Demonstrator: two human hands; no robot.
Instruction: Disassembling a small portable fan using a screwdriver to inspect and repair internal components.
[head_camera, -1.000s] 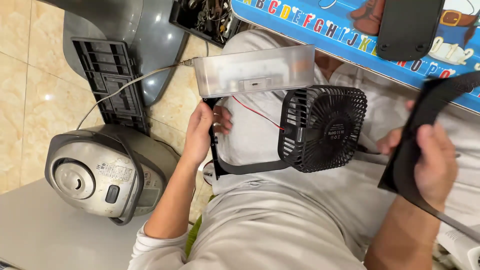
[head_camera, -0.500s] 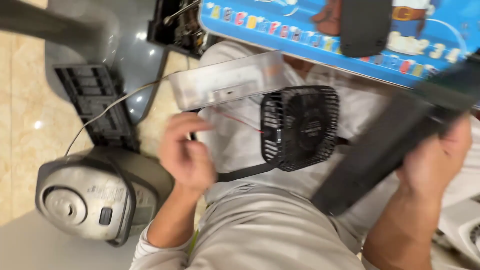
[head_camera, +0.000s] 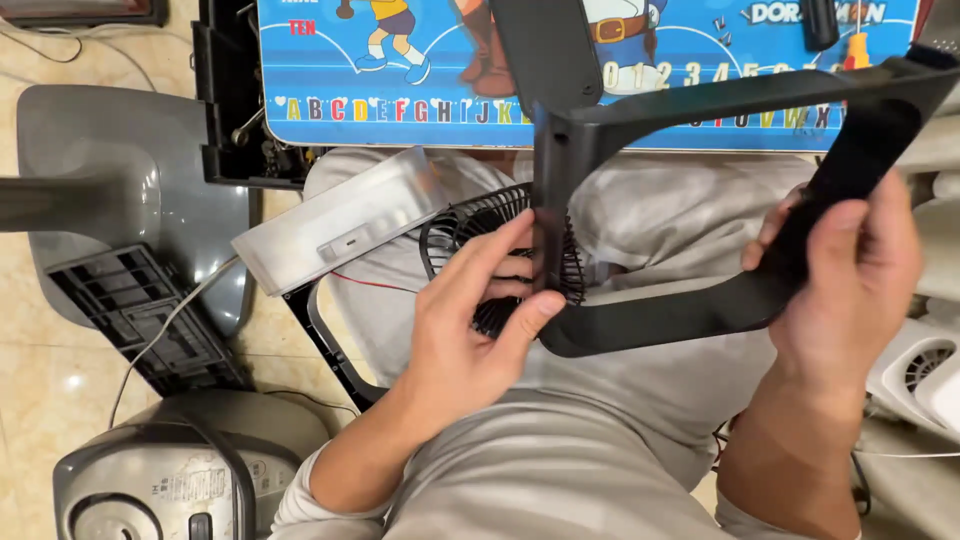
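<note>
Black plastic frame (head_camera: 700, 200), open rectangular loop with rounded corners, matt, held tilted above the lap, gripped at left edge and right side; behind it small black fan (head_camera: 480, 260), round wire grille, lying on lap, partly hidden.

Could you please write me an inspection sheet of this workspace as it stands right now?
Surface: lap in grey cloth; blue picture table beyond.
Job's things: black frame held over small black fan; white box beside it.
Clutter: grey appliance, black grille panel, open toolbox.
Hands: left hand grips the frame's left bar; right hand its right bar.
Cables: red wire; grey cord.
Surroundings: tiled floor, white fan at right.
</note>
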